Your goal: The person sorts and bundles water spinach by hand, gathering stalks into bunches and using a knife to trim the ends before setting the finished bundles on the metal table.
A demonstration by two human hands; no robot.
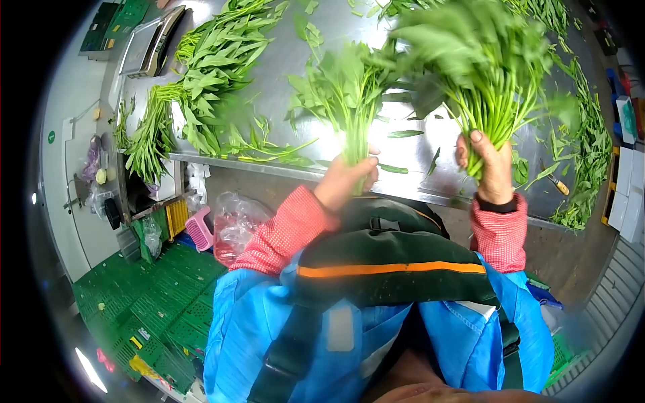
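Observation:
My left hand (351, 178) is closed round the stems of a smaller bunch of leafy greens (346, 101), held upright over the table's front edge. To the right, my right hand (492, 163) grips the stem ends of a larger, fuller bunch (494, 80), whose leaves are blurred by motion. The two bunches lean close together at the top. Loose leaves (405, 133) lie on the shiny metal table (282, 60) between and around them.
Piled greens (225, 67) lie at the left beside a scale (151, 43). More greens (588, 141) line the right edge, near a knife (557, 183). Below left are green crates (134, 295), a pink basket (199, 229) and a clear plastic bag (238, 218).

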